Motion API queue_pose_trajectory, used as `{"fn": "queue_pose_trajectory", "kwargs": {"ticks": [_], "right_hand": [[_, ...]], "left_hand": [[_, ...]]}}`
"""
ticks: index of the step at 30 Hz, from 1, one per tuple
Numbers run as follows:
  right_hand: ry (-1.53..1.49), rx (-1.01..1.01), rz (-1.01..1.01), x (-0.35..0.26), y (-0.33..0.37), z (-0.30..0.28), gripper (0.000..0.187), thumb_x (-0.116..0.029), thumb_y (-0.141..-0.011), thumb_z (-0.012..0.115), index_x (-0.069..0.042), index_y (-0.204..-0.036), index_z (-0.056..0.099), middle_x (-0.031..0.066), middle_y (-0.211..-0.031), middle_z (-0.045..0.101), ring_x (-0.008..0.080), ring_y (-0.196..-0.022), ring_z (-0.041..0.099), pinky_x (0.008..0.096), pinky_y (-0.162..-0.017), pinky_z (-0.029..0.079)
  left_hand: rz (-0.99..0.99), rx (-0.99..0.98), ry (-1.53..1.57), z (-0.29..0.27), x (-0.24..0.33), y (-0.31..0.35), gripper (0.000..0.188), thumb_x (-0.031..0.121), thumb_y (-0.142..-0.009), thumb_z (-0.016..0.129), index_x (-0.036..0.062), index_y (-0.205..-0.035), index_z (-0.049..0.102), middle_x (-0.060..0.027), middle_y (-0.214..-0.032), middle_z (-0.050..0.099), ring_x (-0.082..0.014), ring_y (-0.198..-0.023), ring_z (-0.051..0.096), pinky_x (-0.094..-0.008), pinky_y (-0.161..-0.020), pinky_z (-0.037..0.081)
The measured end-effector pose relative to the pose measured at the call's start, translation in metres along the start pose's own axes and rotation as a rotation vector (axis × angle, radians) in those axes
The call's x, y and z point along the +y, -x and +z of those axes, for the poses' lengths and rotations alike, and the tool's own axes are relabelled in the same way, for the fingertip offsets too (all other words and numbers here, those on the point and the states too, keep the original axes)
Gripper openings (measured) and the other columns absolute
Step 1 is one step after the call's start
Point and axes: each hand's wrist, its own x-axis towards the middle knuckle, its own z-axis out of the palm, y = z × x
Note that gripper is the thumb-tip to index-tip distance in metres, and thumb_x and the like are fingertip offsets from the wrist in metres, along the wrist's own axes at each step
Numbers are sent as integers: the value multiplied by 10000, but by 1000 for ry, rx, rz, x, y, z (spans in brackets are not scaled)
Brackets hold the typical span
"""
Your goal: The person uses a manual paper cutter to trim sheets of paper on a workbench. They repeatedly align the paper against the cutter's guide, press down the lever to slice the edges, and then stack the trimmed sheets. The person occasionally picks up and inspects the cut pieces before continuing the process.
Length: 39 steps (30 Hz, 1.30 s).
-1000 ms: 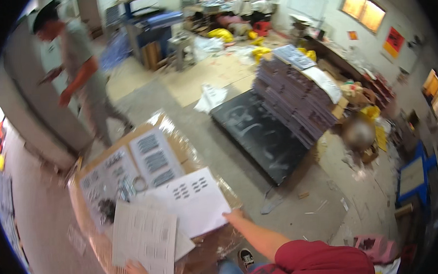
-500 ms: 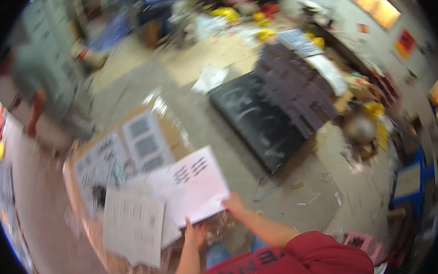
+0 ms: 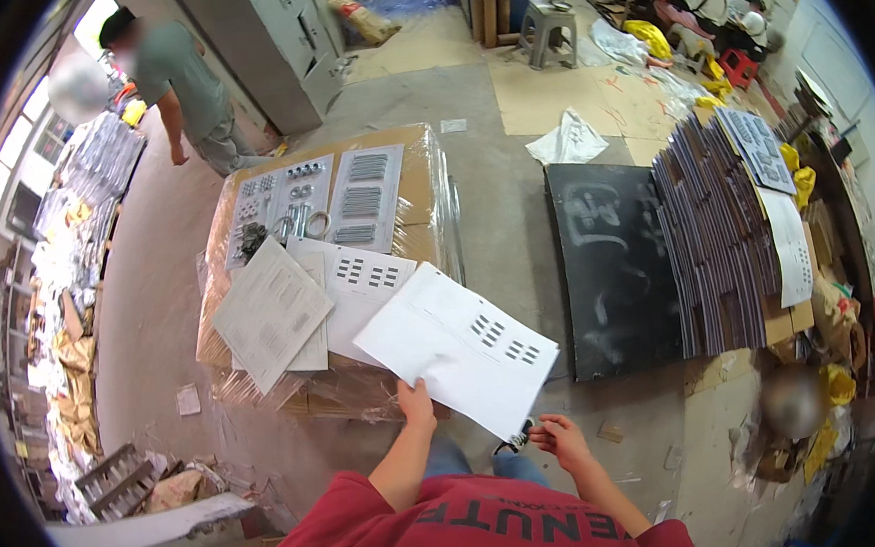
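My left hand (image 3: pixel 416 403) pinches the near left edge of a white printed sheet (image 3: pixel 452 345) with small dark blocks on it. My right hand (image 3: pixel 565 440) is just off the sheet's near right corner, fingers loosely bent and apart, with nothing visible in them. Under the held sheet's left side, another printed sheet (image 3: pixel 342 264) lies on a film-wrapped cardboard package (image 3: pixel 417 189). Greyish papers (image 3: pixel 272 314) overlap it at the left. Farther back on the package are two panels of packed metal hardware (image 3: pixel 363 200), with a metal ring (image 3: pixel 317 225) near them.
To the right, a black board (image 3: pixel 612 263) lies beside a tall stack of dark flat pieces (image 3: pixel 711 247) topped with sheets. A person (image 3: pixel 181 89) stands at the far left. A grey stool (image 3: pixel 550 34) stands at the back; people (image 3: pixel 706 1) sit at the far right.
My view has swung left and steadied. The held sheet is now farther right, angled off the package's near right corner. My right hand has let go of its edge; my left still grips it.
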Motion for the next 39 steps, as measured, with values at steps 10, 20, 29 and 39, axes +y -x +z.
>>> {"fn": "queue_pose_trajectory", "kwargs": {"ticks": [10, 20, 29, 39], "right_hand": [[26, 188, 15, -51, -38, -118, 162, -105, -966, 519, -66, -1102, 597, 111, -923, 699, 187, -739, 674, 303, -600, 535], [449, -19, 42, -215, -154, -42, 195, -119, -981, 498, -32, -1127, 592, 100, -930, 697, 180, -785, 673, 315, -646, 536], [651, 28, 16, -422, -288, 34, 192, -123, -971, 498, -39, -1117, 590, 94, -884, 689, 162, -709, 660, 288, -586, 522], [1183, -323, 30, -493, -393, 162, 210, -166, -968, 532, -34, -1103, 625, 103, -901, 709, 166, -740, 675, 285, -613, 515]], "left_hand": [[418, 339, 13, -34, 137, -89, 543, 64, -967, 494, -43, -1465, 307, -218, -1426, 454, -309, -1246, 498, -365, -1054, 373], [-98, 643, -125, -84, 83, -170, 580, 152, -956, 520, 15, -1479, 312, -229, -1454, 421, -334, -1291, 469, -423, -1018, 421], [-852, 802, -504, -42, 52, -214, 979, 408, -668, 874, -40, -1368, 355, -267, -1462, 373, -365, -1331, 436, -445, -1057, 439], [-654, 763, 160, 11, 50, -155, 696, 136, -806, 772, -60, -1351, 386, -209, -1254, 565, -339, -1095, 598, -470, -920, 507]]}}
